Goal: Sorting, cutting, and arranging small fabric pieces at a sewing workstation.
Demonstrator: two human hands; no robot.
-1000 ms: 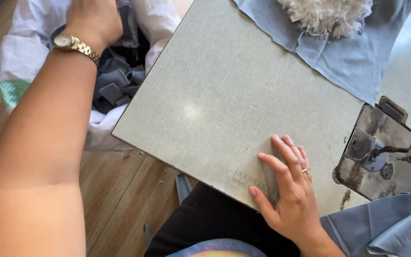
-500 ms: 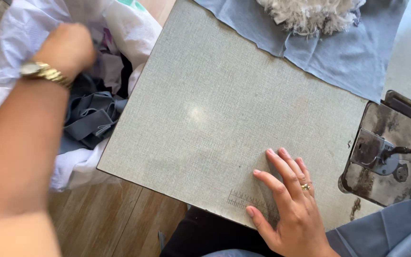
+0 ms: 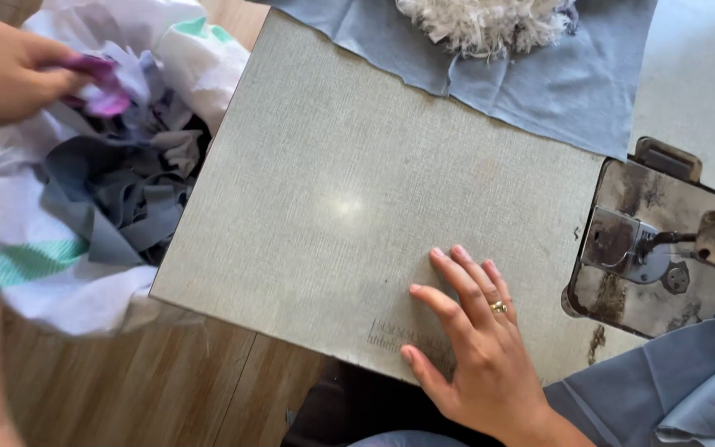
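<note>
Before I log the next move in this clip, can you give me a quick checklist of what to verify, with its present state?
1. Left hand has a grip on a purple fabric scrap: ok, pinched over the white bag of scraps.
2. Right hand flat on the grey sewing table, holding nothing: ok.
3. Table space between the hands free of fabric: ok.
4. Blue cloth with the white fringe off the metal needle plate: ok.
5. Needle up: cannot tell.
</note>
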